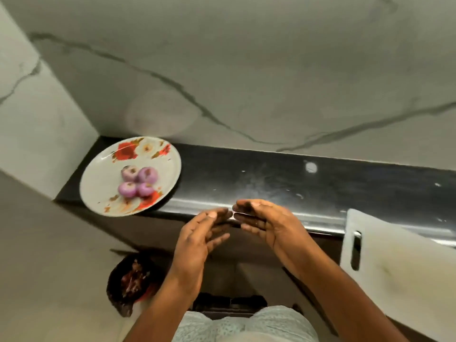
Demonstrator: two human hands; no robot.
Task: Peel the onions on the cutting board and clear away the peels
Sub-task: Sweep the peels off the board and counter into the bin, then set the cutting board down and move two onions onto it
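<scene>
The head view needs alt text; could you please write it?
Left hand and right hand hover open, palms facing, by a black counter. Four peeled onions sit on a floral plate at left; a cutting board lies right.

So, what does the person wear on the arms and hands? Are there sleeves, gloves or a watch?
No gloves: the left hand and the right hand are bare. Both forearms are uncovered as far as the frame shows, with no sleeve, watch or bracelet in view. The picture is too blurred to rule out a ring. At the bottom edge a pale patterned garment shows.
</scene>
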